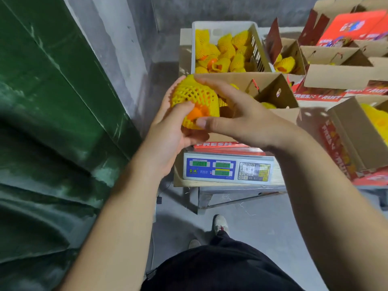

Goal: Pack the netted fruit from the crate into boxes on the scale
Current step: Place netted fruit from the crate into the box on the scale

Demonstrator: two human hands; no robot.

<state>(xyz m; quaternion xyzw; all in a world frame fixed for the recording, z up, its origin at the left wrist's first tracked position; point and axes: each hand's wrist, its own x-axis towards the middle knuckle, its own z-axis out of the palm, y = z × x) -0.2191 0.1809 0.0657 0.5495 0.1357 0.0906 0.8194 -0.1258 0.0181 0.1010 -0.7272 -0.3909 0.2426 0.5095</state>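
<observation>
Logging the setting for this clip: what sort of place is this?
Probably a fruit packing room or warehouse: bare concrete walls and floor, a digital scale carrying an open cardboard box, and a white crate of foam-netted fruit, one held in both hands.

Looks like a small fruit packing room or warehouse, not a home. Bare concrete walls (134, 28) & floor (262, 223), no finish. A digital price scale (227, 168) w/ keypad sits on a rough bench, an open cardboard box (279, 91) on top of it. Behind it a white plastic crate (222, 28) full of fruit in yellow foam nets (226, 53). More open boxes (340, 66) stacked to the right (red print reads "FRESH FRUIT"). Green tarp (52, 101) covers something bulky on the left.
</observation>
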